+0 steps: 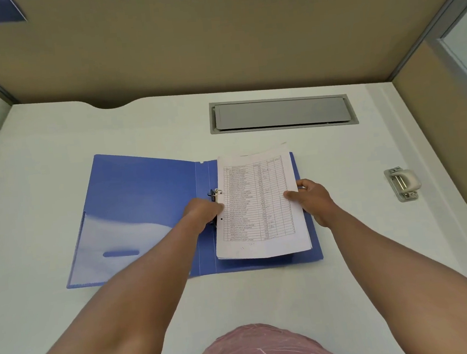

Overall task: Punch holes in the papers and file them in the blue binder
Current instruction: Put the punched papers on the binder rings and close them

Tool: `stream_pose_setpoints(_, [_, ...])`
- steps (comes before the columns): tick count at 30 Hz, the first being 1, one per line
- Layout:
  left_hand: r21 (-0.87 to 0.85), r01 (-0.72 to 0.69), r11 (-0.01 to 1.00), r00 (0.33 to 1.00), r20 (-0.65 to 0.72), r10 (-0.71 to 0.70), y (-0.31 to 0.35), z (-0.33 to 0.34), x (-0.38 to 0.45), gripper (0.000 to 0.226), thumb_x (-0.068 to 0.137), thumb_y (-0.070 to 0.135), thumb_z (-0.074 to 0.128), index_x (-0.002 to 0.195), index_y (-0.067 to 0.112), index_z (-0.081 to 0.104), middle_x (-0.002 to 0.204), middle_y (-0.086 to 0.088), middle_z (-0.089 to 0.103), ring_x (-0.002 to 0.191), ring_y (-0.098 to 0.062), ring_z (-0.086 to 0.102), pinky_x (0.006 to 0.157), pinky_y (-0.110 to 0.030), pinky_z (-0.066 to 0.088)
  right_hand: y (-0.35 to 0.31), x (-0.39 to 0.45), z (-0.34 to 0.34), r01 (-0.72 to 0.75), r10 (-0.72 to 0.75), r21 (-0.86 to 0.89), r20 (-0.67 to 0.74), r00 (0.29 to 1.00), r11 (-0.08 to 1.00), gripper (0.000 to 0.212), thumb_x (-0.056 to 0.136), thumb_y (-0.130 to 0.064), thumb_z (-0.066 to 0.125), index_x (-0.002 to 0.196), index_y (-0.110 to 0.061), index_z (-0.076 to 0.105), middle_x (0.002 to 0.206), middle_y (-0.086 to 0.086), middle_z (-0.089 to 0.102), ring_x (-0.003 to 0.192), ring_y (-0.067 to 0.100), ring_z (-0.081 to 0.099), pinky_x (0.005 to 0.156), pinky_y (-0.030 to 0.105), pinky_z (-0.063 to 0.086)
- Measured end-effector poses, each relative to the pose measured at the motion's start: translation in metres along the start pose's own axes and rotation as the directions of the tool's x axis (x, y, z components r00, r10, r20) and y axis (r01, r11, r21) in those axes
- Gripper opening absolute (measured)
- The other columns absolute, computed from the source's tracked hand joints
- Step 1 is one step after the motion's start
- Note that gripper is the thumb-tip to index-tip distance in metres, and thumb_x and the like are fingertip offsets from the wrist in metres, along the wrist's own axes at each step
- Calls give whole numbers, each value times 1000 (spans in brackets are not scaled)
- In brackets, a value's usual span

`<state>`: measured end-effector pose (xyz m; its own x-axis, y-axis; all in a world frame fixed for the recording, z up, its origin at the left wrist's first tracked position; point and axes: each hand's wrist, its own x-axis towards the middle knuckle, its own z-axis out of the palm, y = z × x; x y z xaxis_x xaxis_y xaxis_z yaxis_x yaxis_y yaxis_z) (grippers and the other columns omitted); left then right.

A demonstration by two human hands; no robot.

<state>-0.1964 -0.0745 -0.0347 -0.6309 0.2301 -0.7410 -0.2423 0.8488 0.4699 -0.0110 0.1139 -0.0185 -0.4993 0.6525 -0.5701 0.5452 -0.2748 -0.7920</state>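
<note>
Desk (56, 164); binder rings (216, 195) half hidden

bare forearms, pink white-veined garment (265, 349)

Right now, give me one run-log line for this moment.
stage: filing | papers: punched, at ring clip | blue binder: open | left hand, right hand: grip papers | hole punch: idle

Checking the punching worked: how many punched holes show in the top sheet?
1: a dark hole near the top sheet's left edge, below the left hand. Another may be hidden at the ring.
</note>
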Motion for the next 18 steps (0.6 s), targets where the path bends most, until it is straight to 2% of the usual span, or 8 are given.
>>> stream_pose_setpoints(4, [185,-67,980,997,44,60,-1,-6,-5,27,92,35,67,81,15,53,101,-4,60,94,-19,56,80,-29,47,-1,-3,1,-3,3,4,6,1000,1000,26,88,-12,71,112,-12,59,106,4,66,83,13,66,62,22,51])
stream_pose_setpoints(7, [230,-89,969,994,88,70,-4,-9,-4,28,91,33,69,103,9,59,111,-5,62,98,-20,56,82,-29,45,-2,-4,-1,1,-1,6,10,1000,1000,25,88,-12,70,111,-12,59,105,3,66,81,11,65,59,20,50])
stream_pose_setpoints(9, [262,-98,960,990,121,68,-4,-12,-5,35,91,34,70,110,6,60,115,-4,62,102,-21,56,83,-29,42,-2,-5,-1,4,-4,6,13,1000,1000,27,88,-12,70,113,-12,59,105,3,66,81,10,65,58,20,50])
stream_pose_setpoints(12, [324,-129,937,984,161,80,-5,-15,-5,45,91,36,70,125,8,62,129,-6,61,116,-24,57,88,-29,42,-3,-5,0,5,-5,-2,14,1000,1000,31,88,-13,71,116,-11,58,108,3,66,83,11,65,59,21,50])
stream_pose_setpoints(15, [330,-179,927,974,192,119,-4,-17,-6,44,92,31,68,129,8,63,134,-10,61,125,-26,55,97,-31,43,-2,-5,0,8,-8,3,17,1000,1000,31,88,-12,71,116,-11,59,109,4,67,82,12,66,59,21,51])
stream_pose_setpoints(18, [317,-192,929,965,234,119,-6,-19,-8,37,94,27,67,127,10,66,138,-5,58,129,-24,50,106,-33,35,-1,-6,-2,8,-7,-4,29,1000,1000,32,87,-12,71,117,-10,59,110,5,67,84,14,67,60,21,52])
